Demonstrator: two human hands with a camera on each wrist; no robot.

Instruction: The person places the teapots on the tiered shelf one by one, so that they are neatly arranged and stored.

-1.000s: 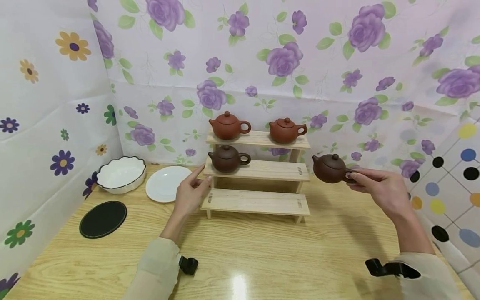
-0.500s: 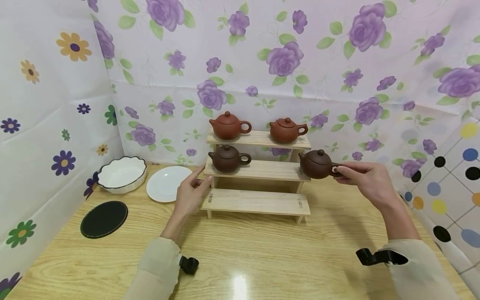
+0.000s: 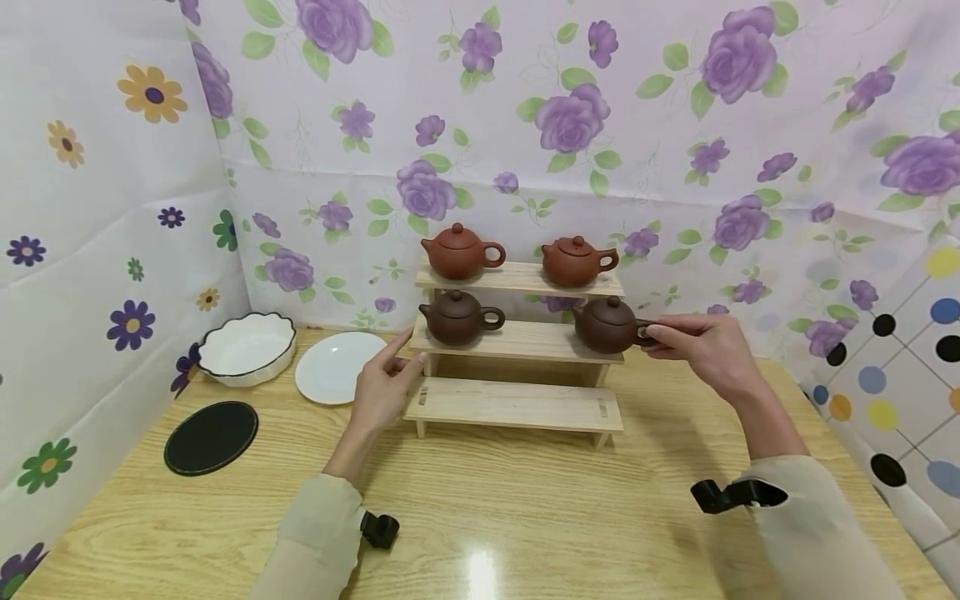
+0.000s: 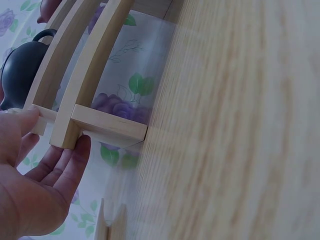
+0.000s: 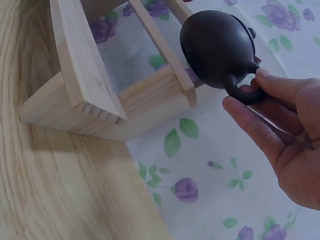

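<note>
My right hand (image 3: pixel 701 350) pinches the handle of a dark brown teapot (image 3: pixel 609 323) between thumb and fingers. That teapot is over the right end of the middle tier of the wooden display shelf (image 3: pixel 517 402); whether its base touches the board, I cannot tell. At the shelf's left end, my left hand (image 3: pixel 384 387) grips the side, its thumb and fingertips on the wood in the left wrist view. Another dark brown teapot (image 3: pixel 455 318) stands at the middle tier's left. On the top tier sit two reddish-brown teapots, one at left (image 3: pixel 459 252) and one at right (image 3: pixel 576 262).
Left of the shelf are a white plate (image 3: pixel 337 367) and a white scalloped bowl (image 3: pixel 249 348) with a dark rim. A black oval mat (image 3: pixel 212 438) lies in front of them on the wooden table (image 3: pixel 480 508). Flowered cloth (image 3: pixel 495 125) hangs close behind.
My right hand has carried the dark brown teapot leftward, from beside the shelf to over the middle tier's right end. The left hand stays at the shelf's left side.
</note>
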